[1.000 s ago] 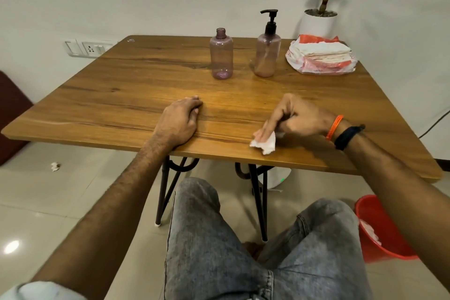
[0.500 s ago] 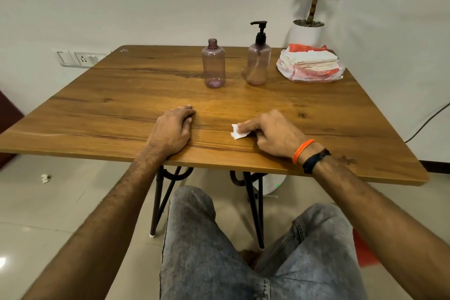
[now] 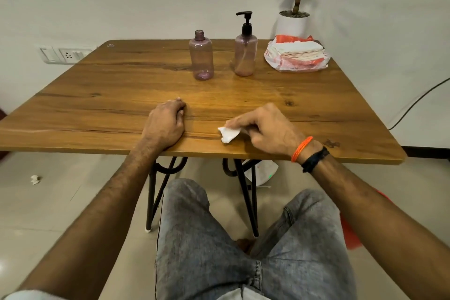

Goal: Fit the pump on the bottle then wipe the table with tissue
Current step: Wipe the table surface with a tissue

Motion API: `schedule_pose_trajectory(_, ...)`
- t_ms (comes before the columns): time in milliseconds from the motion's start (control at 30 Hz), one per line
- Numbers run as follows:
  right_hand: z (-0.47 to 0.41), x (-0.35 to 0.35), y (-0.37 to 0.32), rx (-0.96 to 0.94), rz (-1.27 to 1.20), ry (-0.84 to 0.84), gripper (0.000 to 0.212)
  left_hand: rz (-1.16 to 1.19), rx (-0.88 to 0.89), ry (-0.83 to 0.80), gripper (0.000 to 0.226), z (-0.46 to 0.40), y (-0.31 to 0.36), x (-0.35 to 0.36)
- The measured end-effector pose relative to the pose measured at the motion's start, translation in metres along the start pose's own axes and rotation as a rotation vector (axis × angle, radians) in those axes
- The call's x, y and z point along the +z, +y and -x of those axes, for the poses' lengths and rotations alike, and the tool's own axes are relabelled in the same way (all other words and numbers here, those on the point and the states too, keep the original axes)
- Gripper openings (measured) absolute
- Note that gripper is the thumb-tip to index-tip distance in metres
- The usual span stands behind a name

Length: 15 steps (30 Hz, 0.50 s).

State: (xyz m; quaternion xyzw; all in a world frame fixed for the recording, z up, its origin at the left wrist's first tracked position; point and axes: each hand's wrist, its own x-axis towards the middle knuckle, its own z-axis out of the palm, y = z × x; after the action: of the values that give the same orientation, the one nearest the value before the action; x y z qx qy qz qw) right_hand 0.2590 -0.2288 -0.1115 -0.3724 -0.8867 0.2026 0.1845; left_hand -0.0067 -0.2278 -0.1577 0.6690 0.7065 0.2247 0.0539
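Nearest the person, the right hand [image 3: 270,129] is pinching a crumpled tissue [image 3: 229,134] in its fingers [image 3: 237,121] and pressing it onto the surface [image 3: 97,109] close to the front edge. Over the last second it has been sliding leftward along that edge, then drifting slightly back toward the right, so the wiping stroke looks to be under way rather than finished. The left hand [image 3: 165,124] is staying put, loosely curled, grasping nothing and bracing on the wood.

Farther back, two bottles are standing upright and slightly apart: one bottle [image 3: 201,56] with a bare open neck, and one bottle with the pump [image 3: 246,47] already seated. So one pump is fitted, which suggests the fitting step is done. One tissue pack [image 3: 297,57] is lying at the far right, with one plant pot [image 3: 292,24] behind it.
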Motion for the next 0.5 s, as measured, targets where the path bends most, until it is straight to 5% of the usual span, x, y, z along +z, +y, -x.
schedule_pose_trajectory(233, -0.006, 0.014, -0.004, 0.085, 0.3, -0.093, 0.049, -0.006, -0.003, 0.0, 0.04, 0.007, 0.004, 0.0)
schedule_pose_trajectory(500, 0.031, 0.019, -0.022, -0.103, 0.086, -0.132, 0.047, 0.003, -0.005, 0.015, 0.04, 0.007, 0.005, 0.0)
